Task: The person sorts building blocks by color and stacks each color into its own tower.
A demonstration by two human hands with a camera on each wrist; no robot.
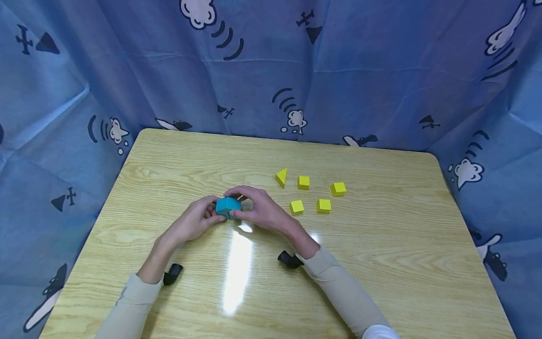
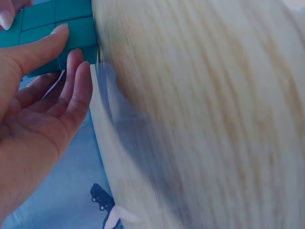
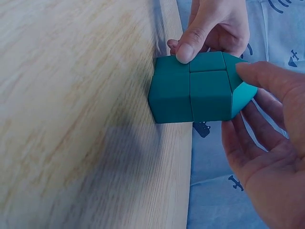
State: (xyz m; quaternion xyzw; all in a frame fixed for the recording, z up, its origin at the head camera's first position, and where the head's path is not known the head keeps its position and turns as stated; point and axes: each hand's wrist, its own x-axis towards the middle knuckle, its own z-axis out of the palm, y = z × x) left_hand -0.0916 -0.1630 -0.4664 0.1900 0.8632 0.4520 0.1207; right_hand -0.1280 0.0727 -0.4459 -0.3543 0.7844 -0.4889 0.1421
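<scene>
Between the two hands, left of the table's middle, stands a small stack of teal blocks [image 1: 227, 204]. Seams split the teal blocks [image 3: 209, 95] into several cube-like pieces, with slanted-faced pieces at the end away from the table. My left hand [image 1: 195, 220] grips the stack from the left; its thumb [image 2: 45, 47] lies on a block face in the left wrist view. From the right, my right hand [image 1: 263, 210] holds the slanted top piece [image 3: 244, 98] between thumb and fingers. Part of the stack is cut off in the left wrist view.
Right of the hands lie a yellow triangular block [image 1: 281, 178] and several yellow cubes [image 1: 303, 182], spaced apart. All rest on the wood-grain table [image 1: 381, 263]. A blue patterned curtain [image 1: 262, 70] hangs behind the table and along its sides.
</scene>
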